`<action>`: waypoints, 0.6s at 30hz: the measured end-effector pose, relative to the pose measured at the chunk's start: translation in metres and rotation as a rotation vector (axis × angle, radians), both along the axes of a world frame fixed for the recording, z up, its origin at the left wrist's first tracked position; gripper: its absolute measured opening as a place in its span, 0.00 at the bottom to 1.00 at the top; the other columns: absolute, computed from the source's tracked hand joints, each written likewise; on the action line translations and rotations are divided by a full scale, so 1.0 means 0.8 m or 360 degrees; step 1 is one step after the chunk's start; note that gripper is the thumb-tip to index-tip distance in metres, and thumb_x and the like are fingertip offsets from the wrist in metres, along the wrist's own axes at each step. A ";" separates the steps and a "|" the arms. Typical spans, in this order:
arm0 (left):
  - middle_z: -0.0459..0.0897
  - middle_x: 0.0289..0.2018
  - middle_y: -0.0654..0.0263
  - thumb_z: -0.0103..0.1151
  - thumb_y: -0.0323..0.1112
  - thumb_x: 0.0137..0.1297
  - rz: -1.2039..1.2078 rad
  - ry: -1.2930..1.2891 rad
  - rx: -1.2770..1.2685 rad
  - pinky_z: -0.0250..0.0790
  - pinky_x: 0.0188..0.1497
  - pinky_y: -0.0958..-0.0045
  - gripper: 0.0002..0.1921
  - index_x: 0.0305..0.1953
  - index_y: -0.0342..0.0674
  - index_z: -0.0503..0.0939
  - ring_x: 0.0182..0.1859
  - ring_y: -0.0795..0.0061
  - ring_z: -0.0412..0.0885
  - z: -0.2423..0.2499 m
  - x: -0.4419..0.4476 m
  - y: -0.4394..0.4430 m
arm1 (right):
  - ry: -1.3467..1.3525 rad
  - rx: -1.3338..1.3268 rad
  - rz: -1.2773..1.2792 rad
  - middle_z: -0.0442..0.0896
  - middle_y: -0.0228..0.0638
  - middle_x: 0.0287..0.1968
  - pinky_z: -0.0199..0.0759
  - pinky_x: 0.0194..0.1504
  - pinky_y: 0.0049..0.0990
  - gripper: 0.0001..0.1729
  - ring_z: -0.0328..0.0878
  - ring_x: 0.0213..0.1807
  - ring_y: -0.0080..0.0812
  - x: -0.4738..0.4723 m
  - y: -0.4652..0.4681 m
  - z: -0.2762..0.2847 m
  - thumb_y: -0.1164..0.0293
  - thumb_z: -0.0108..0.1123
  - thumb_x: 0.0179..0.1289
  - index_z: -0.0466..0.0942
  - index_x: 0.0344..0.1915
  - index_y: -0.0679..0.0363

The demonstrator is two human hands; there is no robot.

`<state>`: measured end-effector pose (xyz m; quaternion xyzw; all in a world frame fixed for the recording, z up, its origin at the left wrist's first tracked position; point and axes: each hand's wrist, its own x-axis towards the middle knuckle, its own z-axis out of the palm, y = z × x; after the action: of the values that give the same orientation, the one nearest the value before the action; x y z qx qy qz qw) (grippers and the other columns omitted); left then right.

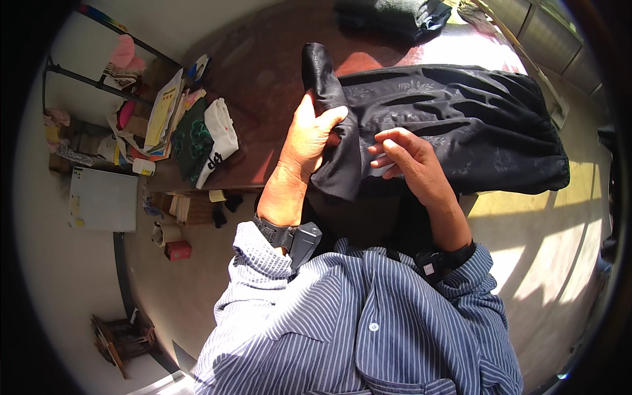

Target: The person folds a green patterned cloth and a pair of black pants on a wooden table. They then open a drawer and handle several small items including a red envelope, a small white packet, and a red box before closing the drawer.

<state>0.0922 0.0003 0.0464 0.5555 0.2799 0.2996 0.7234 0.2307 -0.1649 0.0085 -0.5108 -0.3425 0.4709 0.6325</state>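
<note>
A black garment (459, 113) with a pale leaf pattern lies across the red-brown table (247, 64), its gathered edge at the right. My left hand (311, 131) grips a folded-over end of this cloth, thumb on top, with the fold rising off the table. Just right of that fold, my right hand (407, 153) hovers over the garment with fingers curled and apart, nothing held in it. Whether its fingertips brush the fabric I cannot tell.
Folded dark clothes (395, 19) are stacked at the table's far side. At the left end lie a white cloth bag (222, 133), a dark green item (190, 138) and a pile of papers (165, 106). A whiteboard (103, 197) and a red box (177, 250) are further left.
</note>
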 end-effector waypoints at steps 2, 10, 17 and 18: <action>0.79 0.39 0.70 0.64 0.28 0.62 -0.0004 0.0075 0.0021 0.70 0.22 0.85 0.22 0.56 0.39 0.72 0.33 0.85 0.78 -0.004 0.007 -0.006 | -0.0039 -0.0008 0.0039 0.86 0.36 0.46 0.80 0.40 0.20 0.18 0.86 0.42 0.24 -0.005 -0.001 0.000 0.62 0.55 0.77 0.77 0.57 0.62; 0.79 0.41 0.67 0.64 0.30 0.63 -0.0015 0.0069 0.0044 0.74 0.25 0.78 0.29 0.65 0.37 0.67 0.37 0.79 0.79 -0.024 0.037 -0.019 | -0.0046 -0.0034 0.0006 0.83 0.31 0.43 0.77 0.38 0.20 0.18 0.82 0.38 0.21 -0.004 -0.002 -0.006 0.62 0.54 0.77 0.76 0.56 0.64; 0.79 0.40 0.65 0.60 0.25 0.65 -0.0004 0.0036 0.0048 0.77 0.24 0.76 0.30 0.68 0.38 0.64 0.36 0.80 0.80 -0.044 0.062 -0.031 | -0.0036 -0.0043 -0.0091 0.80 0.28 0.42 0.79 0.35 0.18 0.17 0.80 0.37 0.18 0.007 -0.010 -0.013 0.64 0.54 0.77 0.77 0.56 0.63; 0.79 0.39 0.65 0.59 0.24 0.66 -0.0008 0.0008 0.0022 0.78 0.24 0.75 0.29 0.68 0.38 0.64 0.35 0.79 0.80 -0.046 0.067 -0.032 | -0.0030 -0.0023 -0.0100 0.80 0.28 0.41 0.79 0.34 0.18 0.17 0.80 0.37 0.18 0.008 -0.010 -0.012 0.64 0.54 0.77 0.77 0.56 0.63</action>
<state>0.1459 -0.0256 0.0099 0.5621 0.2782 0.2982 0.7195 0.2371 -0.1731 -0.0015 -0.5301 -0.3289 0.4485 0.6400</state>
